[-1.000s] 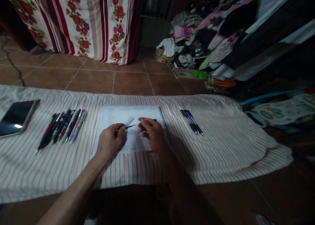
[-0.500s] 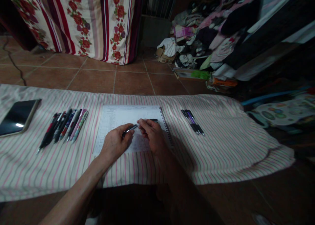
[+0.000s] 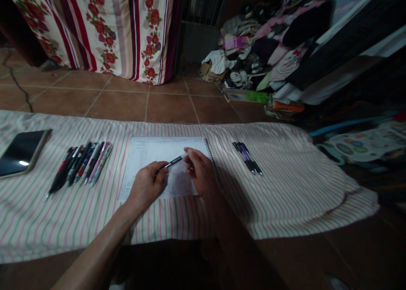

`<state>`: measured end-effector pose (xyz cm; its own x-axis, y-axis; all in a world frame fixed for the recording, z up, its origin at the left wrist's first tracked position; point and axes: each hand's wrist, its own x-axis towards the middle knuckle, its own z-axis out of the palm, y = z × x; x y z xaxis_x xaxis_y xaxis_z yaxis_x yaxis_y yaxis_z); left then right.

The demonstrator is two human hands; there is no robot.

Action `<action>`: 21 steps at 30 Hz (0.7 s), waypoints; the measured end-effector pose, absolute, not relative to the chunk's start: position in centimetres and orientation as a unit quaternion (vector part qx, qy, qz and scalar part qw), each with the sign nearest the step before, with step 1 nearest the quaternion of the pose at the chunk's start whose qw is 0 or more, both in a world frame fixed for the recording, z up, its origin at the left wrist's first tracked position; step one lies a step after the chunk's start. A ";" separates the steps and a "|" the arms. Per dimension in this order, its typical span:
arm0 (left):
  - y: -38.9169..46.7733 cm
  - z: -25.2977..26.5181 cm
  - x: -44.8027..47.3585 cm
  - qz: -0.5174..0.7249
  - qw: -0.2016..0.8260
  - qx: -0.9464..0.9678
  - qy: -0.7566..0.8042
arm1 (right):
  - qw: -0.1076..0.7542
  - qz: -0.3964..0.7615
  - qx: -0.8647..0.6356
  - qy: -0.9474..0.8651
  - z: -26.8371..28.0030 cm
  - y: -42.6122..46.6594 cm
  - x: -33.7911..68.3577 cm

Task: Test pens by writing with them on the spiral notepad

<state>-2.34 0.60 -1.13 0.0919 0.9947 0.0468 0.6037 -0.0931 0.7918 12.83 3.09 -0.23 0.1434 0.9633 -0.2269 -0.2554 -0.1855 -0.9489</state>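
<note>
Over the notebook (image 3: 165, 146), left fingers (image 3: 161, 174) gripping a pen (image 3: 175, 160), right fingers (image 3: 191, 154) pinching its end, more pen showing than before

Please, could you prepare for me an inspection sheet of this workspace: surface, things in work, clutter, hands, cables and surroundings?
Surface: striped cloth, creased in places.
Job's things: dark pen, held above an open spiral notebook.
Clutter: row of pens and dark-screened device left of the notebook; smaller group of pens right of it.
Hands: left hand grips the pen; right hand is at its pale end, contact unclear.
Cables: apparently one dark cord on the floor tiles.
Surroundings: floral curtain, heap of clothes; dim light.
</note>
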 end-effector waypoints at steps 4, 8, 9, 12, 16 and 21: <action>0.5 -1.0 -2.4 0.307 0.308 0.676 0.595 | 0.555 0.560 -0.509 -0.346 -0.3 3.1 13.0; 0.4 -0.9 -2.3 0.302 0.291 0.681 0.600 | 0.558 0.554 -0.510 -0.350 -0.5 3.1 13.0; 0.3 -0.9 -2.2 0.301 0.287 0.683 0.601 | 0.558 0.552 -0.512 -0.348 -0.5 3.1 13.0; 0.3 -0.9 -2.1 0.305 0.278 0.684 0.602 | 0.557 0.549 -0.523 -0.339 -0.4 3.1 12.9; 0.2 -0.7 -2.0 0.310 0.280 0.683 0.599 | 0.556 0.555 -0.522 -0.332 -0.3 3.1 12.9; 0.2 -0.6 -1.8 0.309 0.296 0.687 0.588 | 0.562 0.556 -0.505 -0.345 -0.4 3.2 13.2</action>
